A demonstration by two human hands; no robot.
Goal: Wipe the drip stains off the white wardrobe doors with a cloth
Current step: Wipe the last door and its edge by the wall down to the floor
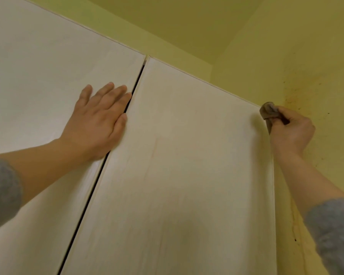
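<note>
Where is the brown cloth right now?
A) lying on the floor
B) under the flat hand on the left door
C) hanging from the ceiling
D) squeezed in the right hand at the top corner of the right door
D: the right hand is closed around the brown cloth at the upper right corner of the right door, while the left hand lies flat and bare on the left door.

Brown cloth (267, 112) bunched at white door's (187, 165) corner

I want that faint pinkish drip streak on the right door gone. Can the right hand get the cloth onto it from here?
Probably yes: the right hand holds the cloth at that door's top right corner, and the streak lies on bare door, nothing between.
</note>
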